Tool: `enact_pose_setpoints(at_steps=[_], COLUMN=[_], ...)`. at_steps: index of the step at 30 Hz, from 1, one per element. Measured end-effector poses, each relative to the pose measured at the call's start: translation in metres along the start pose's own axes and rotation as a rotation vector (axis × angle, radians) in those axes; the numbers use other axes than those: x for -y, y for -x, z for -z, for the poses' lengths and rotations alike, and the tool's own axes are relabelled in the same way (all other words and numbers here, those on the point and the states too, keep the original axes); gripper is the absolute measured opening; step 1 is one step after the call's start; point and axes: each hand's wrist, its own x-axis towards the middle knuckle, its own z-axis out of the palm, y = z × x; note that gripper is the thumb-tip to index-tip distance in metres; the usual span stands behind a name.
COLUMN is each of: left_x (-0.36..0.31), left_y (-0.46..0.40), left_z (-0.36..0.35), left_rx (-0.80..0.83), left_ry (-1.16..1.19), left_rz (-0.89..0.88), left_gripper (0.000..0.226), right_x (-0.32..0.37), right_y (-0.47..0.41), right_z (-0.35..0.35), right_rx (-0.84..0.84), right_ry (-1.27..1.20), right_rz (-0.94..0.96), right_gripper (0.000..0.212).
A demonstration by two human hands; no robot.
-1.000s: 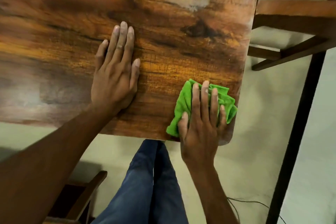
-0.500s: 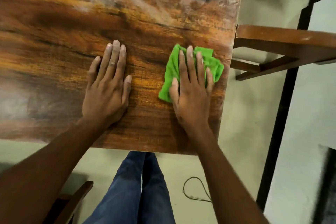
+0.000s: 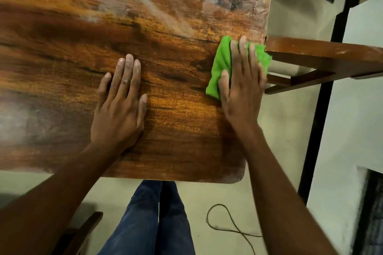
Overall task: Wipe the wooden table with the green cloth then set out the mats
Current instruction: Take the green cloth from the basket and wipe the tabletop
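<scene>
I am watching the right hand (image 3: 241, 87) pressing flat on the green cloth (image 3: 222, 62), fingers spread over it, its grip lying open rather than closed around the fabric. The cloth is sitting at the right edge of the wooden bench (image 3: 165, 27), one corner hanging just past it, near a wooden chair (image 3: 323, 56). The left hand (image 3: 120, 105) is resting palm down on the bare wood, fingers extended, well apart from the cloth.
</scene>
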Motion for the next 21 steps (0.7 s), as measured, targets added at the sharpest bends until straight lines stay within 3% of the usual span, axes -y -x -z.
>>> enact_pose_setpoints(at_steps=[3,7,11,15,17,21], left_x=[0.001,0.001,0.001,-0.005,-0.016,-0.049], left_y=[0.003,0.002,0.007,-0.004,-0.005,-0.006], left_z=[-0.002,-0.003,-0.002,0.036,0.072,0.134], left_rx=[-0.004,-0.006,0.056,0.273,0.350,0.228], left_ry=[-0.003,-0.014,-0.040,-0.048,-0.024,0.013], left_rz=[-0.002,-0.017,-0.022,0.024,0.054,0.052], left_gripper=[0.066,0.067,0.067,0.069,0.068,0.074], right_x=[-0.001,0.017,0.044,0.040,0.040,0.036], right_y=[-0.041,0.012,0.087,0.063,0.049,0.035], right_z=[-0.006,0.000,0.008,0.064,0.115,0.202], right_rx=[-0.026,0.031,0.178,0.454,0.446,0.253], right_ry=[-0.014,-0.043,-0.061,-0.111,-0.100,-0.070], right_rz=[-0.019,-0.032,-0.042,0.026,0.057,0.045], right_gripper=[0.064,0.067,0.073,0.066,0.064,0.069])
